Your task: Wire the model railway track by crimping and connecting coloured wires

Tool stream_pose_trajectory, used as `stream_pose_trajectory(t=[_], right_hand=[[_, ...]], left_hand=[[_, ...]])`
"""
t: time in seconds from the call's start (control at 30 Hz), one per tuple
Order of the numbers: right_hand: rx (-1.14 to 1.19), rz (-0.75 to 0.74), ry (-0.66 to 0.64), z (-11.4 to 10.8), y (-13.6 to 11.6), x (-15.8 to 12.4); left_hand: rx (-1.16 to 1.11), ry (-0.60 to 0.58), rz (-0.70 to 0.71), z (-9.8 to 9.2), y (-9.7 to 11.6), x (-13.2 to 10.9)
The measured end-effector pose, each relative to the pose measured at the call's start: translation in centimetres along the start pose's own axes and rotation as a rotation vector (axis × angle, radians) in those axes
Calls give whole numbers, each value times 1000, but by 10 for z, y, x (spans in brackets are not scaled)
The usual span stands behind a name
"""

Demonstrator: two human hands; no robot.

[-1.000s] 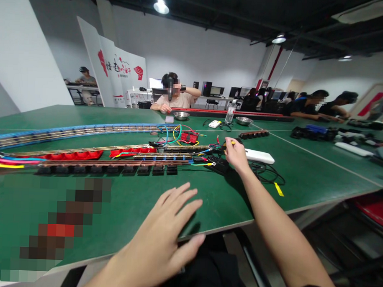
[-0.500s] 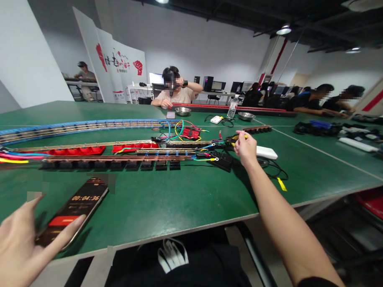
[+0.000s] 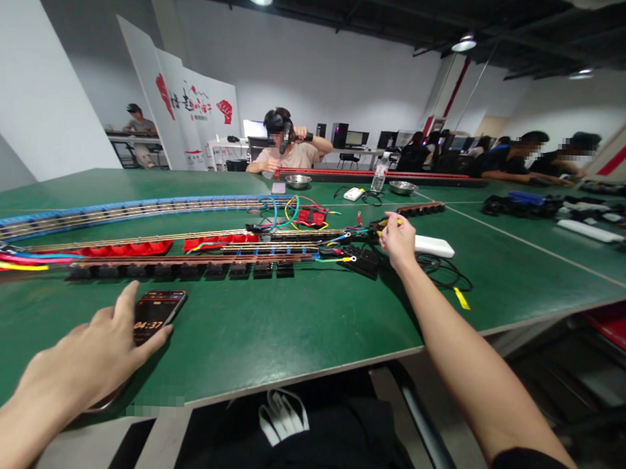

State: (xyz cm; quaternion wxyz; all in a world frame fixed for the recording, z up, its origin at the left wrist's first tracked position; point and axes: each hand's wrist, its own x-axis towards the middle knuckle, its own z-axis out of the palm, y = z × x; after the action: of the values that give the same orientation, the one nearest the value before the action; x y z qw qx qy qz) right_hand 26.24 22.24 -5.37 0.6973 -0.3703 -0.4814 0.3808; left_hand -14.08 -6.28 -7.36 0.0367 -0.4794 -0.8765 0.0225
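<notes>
A phone [image 3: 153, 319] with a running timer on its screen lies near the front left edge of the table. My left hand [image 3: 96, 347] is over it, fingers and thumb apart, covering the lower part of the phone. Farther out, my right hand [image 3: 399, 241] is closed round the yellow handles of a dark-jawed tool that looks like pliers [image 3: 379, 226]. Just left of that tool is a row of long strips with copper-coloured rods, black holders [image 3: 188, 270] and red holders [image 3: 122, 247]. Coloured wires with ring terminals [image 3: 352, 259] come off their right end.
A curved blue track-like strip [image 3: 124, 206] runs behind. Right of my right hand are a white block [image 3: 433, 246] and a black cable with a yellow tag [image 3: 462, 298]. Metal bowls [image 3: 298, 182] and a water bottle [image 3: 381, 174] stand farther back. A person [image 3: 288, 148] sits opposite.
My left hand has moved forward and right, from beside the phone to over it, and now hides more of the screen. My right hand has barely shifted and keeps its grip.
</notes>
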Motion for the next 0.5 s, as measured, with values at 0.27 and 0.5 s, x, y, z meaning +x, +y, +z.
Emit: stream_pose_trajectory(t=[0.27,0.5], right_hand=[[-34,-30,-18,0,3,1],[23,4,-18,-2,2,4]], left_hand=[[-18,-17,3,-7,4,4],[-38,-38,-32,-8,-1,4]])
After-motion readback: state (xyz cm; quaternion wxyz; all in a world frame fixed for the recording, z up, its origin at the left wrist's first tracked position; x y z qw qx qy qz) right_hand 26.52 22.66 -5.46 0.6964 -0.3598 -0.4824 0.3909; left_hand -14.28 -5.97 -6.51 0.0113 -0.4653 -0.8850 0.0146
